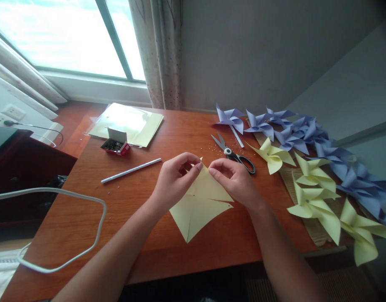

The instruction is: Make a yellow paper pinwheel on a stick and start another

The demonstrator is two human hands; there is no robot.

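Note:
A pale yellow paper square (199, 205) with cuts from its corners lies on the wooden table (142, 235) in front of me. My left hand (174, 178) pinches its far corner between thumb and fingers. My right hand (235, 180) pinches the same far part of the paper just to the right. The two hands almost touch above the sheet. Black-handled scissors (233, 154) lie just beyond my right hand.
Finished yellow pinwheels (312, 197) and blue pinwheels (293, 130) cover the table's right side. A white stick (131, 170), a red box of pins (115, 147) and a stack of yellow sheets (130, 123) lie at the left. A white cable (86, 247) loops over the left edge.

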